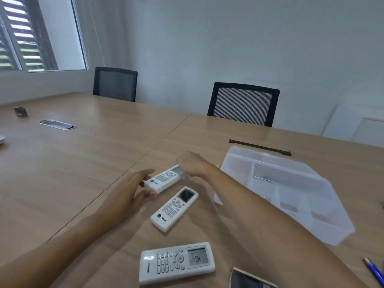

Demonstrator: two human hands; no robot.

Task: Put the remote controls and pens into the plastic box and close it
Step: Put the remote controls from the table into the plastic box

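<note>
On table (pixel 83 163), left to right: left hand (pixel 126 194) fingers pinching near end of far remote (pixel 164 179); right hand (pixel 192 163) over its screen end, fingers curled, grip can't tell; mid remote (pixel 174 208) and near remote (pixel 176 262) lie flat, untouched; box (pixel 291 194) open at right, apart from remotes; blue pens (pixel 374 271) at right edge.

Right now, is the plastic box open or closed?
Open: the plastic box shows bare inner dividers from above, with no lid over them.
</note>
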